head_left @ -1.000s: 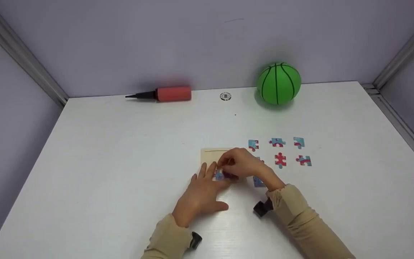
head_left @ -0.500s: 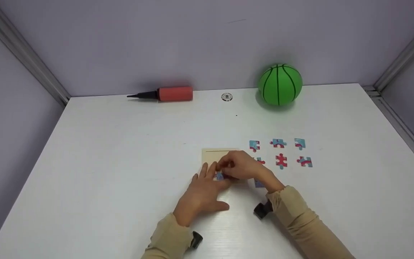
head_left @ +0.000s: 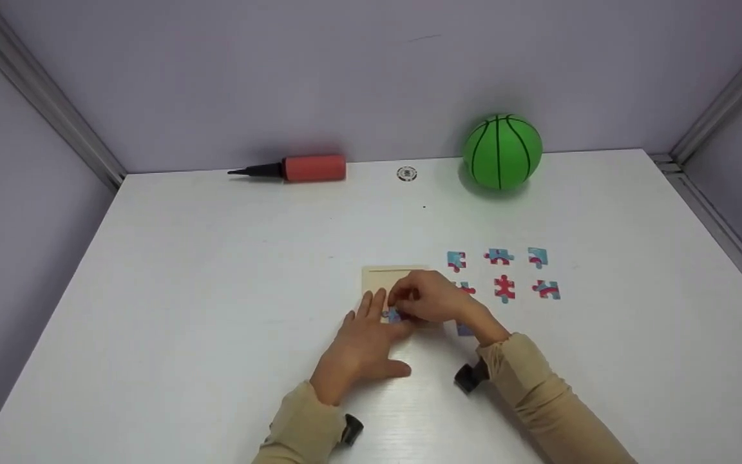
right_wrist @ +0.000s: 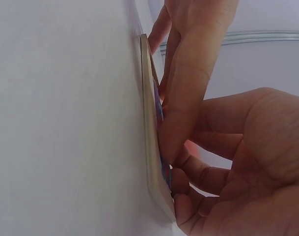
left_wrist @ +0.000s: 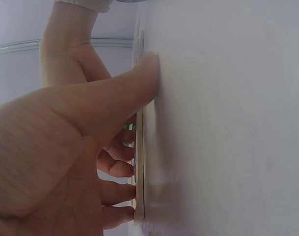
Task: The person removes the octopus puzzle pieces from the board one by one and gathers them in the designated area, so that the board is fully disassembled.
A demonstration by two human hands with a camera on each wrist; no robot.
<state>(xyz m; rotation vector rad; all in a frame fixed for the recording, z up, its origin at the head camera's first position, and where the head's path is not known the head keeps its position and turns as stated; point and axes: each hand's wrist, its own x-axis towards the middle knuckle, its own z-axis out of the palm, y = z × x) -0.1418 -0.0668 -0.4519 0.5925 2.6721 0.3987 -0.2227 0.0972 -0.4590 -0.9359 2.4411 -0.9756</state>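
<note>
My left hand [head_left: 361, 345] lies spread on a thin wooden puzzle board [head_left: 374, 277], its fingers mostly straight. The thumb rests off to the side on the table, as the left wrist view shows beside the board [left_wrist: 140, 201]. My right hand [head_left: 432, 295] bends over the same board, fingers curled and pinching at a puzzle piece, mostly covered. A blue piece [head_left: 393, 315] shows between the two hands. From the right wrist, blue and red pieces [right_wrist: 166, 172] lie on the board [right_wrist: 151, 162], with fingertips of both hands against them.
Right of the board lie several loose red-and-blue jigsaw pieces [head_left: 504, 288]; two are partly covered by the right hand and forearm. At the table's back are a red hand pump [head_left: 314, 168], a round printed mark [head_left: 406, 174] and a green ball [head_left: 502, 153]. Walls enclose the table.
My right fingers have turned slightly and closed in over the board, covering the dark piece seen under them earlier. The left hand stays nearly in place; its fingertips shift a little.
</note>
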